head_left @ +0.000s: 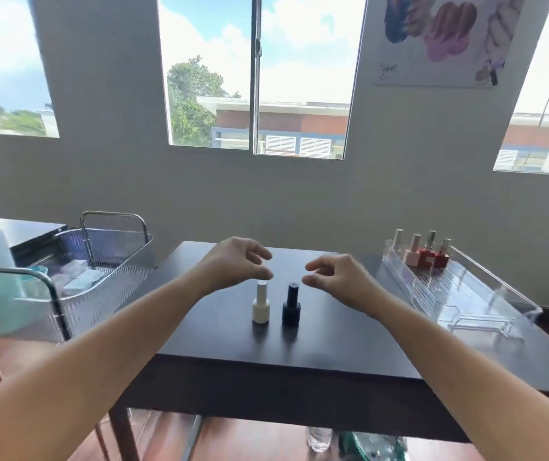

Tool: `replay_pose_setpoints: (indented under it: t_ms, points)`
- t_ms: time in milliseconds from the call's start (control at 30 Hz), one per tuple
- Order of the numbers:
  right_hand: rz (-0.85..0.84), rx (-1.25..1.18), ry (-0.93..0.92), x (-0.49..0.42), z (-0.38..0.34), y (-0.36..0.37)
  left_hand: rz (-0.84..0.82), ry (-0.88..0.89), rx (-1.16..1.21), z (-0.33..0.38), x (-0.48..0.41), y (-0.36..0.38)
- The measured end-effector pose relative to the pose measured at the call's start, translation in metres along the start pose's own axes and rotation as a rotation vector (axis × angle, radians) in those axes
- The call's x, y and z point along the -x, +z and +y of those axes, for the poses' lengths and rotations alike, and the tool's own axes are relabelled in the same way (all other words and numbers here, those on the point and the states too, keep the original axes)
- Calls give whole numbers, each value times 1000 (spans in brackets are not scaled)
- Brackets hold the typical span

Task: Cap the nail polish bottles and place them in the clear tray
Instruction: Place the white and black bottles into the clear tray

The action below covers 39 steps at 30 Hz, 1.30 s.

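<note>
A cream nail polish bottle point(261, 305) and a dark navy one point(291, 306) stand upright side by side in the middle of the dark table point(333, 344), both with caps on. My left hand point(236, 261) hovers just above the cream bottle's cap, fingers loosely curled, holding nothing. To the right of the navy bottle's cap hangs my right hand point(334, 277), also loosely curled and empty. The clear tray point(486, 294) sits at the table's right side with several capped bottles point(422, 252), pink and red, in its far end.
A glass-and-metal cart point(77, 277) stands left of the table with white items in it. A black box and a white container sit further left. A plastic water bottle point(319, 439) lies under the table. Windows and a wall are behind.
</note>
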State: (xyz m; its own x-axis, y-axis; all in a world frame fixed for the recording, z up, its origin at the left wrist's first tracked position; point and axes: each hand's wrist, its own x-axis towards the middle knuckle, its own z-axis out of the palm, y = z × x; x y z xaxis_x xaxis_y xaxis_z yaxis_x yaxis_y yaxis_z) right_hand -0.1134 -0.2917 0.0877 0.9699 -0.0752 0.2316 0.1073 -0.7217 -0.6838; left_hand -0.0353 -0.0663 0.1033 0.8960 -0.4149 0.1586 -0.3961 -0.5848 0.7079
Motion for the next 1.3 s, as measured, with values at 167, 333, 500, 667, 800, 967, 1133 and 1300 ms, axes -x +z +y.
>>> replay_pose_setpoints:
  t_ms: [167,333,500,667,800,967,1133,1300]
  points:
    - [-55,47,23,-3,-1,22,-44,-46,23,-21,2,11]
    - [-30,58,23,-8,6,36,-38,-47,19,-32,2,23]
    - [-4,65,-16,-9,11,44,23,-31,19,-39,-1,33]
    - [-22,36,-21,-7,13,36,16,-13,62,-32,-5,36]
    - [-7,-30,-9,0,14,7,-40,43,175,-3,-11,37]
    - [116,-142,45,9,28,-63,-94,162,309,53,-28,44]
    - [287,-173,111,14,60,-142,-131,234,377,105,-55,76]
    - [398,-78,179,16,100,-206,-168,293,382,155,-93,124]
